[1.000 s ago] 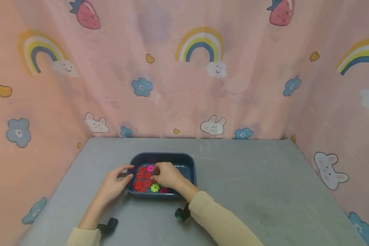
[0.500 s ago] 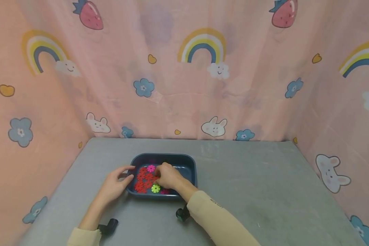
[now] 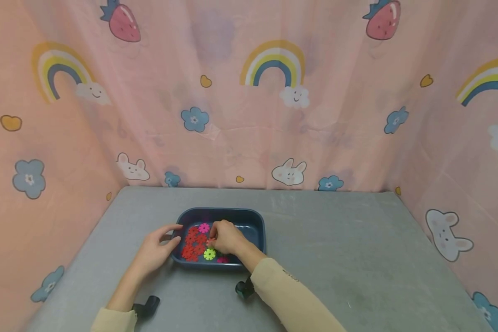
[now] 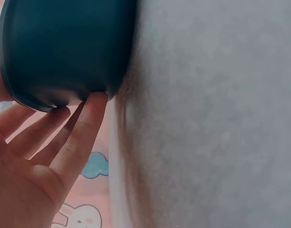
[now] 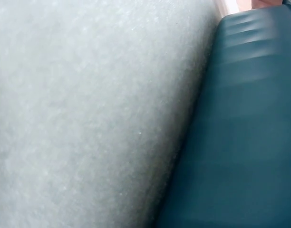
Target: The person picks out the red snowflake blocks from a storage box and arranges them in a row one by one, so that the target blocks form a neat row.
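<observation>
A dark blue rectangular tray stands on the grey table, with plastic snowflake discs inside. Several red snowflake discs crowd its left half. A pink disc, a lime-green disc and a magenta disc lie near them. My left hand holds the tray's left end; in the left wrist view its fingertips press the outer wall. Inside the tray, my right hand pinches a red snowflake disc between thumb and forefinger, partly hidden by the fingers.
The right wrist view shows mainly the tray's outer wall and the grey table. A pink patterned curtain hangs behind and at both sides. Dark wrist-worn cameras sit low over the table.
My right hand shifts only slightly within the tray, and the red disc at its fingertips shows more clearly now. My left hand stays on the tray's left end.
</observation>
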A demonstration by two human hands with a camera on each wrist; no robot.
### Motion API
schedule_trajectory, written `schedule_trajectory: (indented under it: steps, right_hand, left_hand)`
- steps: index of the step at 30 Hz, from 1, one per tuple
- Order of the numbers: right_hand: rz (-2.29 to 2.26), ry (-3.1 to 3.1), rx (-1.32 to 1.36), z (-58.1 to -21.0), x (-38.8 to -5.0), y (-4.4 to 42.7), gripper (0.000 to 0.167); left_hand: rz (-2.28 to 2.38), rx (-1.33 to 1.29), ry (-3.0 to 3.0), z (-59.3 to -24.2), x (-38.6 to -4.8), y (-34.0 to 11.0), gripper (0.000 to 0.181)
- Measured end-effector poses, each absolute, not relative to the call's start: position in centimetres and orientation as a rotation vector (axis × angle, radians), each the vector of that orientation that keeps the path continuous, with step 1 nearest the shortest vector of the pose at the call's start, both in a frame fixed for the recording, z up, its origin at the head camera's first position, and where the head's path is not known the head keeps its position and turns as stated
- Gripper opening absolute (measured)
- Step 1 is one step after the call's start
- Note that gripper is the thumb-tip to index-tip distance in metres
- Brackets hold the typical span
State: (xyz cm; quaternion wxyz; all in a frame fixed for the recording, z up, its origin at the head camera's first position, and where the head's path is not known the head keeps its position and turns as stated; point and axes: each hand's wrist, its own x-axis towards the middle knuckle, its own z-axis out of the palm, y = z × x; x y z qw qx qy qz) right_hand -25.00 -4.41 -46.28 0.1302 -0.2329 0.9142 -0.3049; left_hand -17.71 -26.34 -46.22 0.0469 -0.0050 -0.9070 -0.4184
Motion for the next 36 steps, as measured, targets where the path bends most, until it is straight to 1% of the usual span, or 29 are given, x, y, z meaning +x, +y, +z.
schedule_trajectory:
  steps: [6, 10, 17, 24, 36]
  right_hand:
    - [-0.924, 2.648, -0.713, -45.9, -24.9, -4.2, 0.021]
    - [-0.91, 2.656, -0.732, -45.4, -24.9, -4.0, 0.02]
    - [-0.987, 2.568, -0.779, -43.5, -24.3, -3.1, 0.022]
    - [-1.059, 2.529, -0.782, -42.0, -23.0, -1.3, 0.022]
    - [-1.171, 2.538, -0.92, -41.2, -20.5, 2.8, 0.02]
  left_hand:
    - [-1.279, -0.019, -2.768, -46.1, -17.9, -26.3, 0.038]
    - [-1.279, -0.024, -2.772, -46.0, -18.0, -26.3, 0.038]
    - [-1.272, -0.026, -2.769, -45.8, -18.1, -26.3, 0.037]
    - [-1.269, -0.041, -2.765, -46.0, -18.1, -26.2, 0.037]
    - [-1.296, -0.055, -2.757, -46.1, -17.4, -26.1, 0.037]
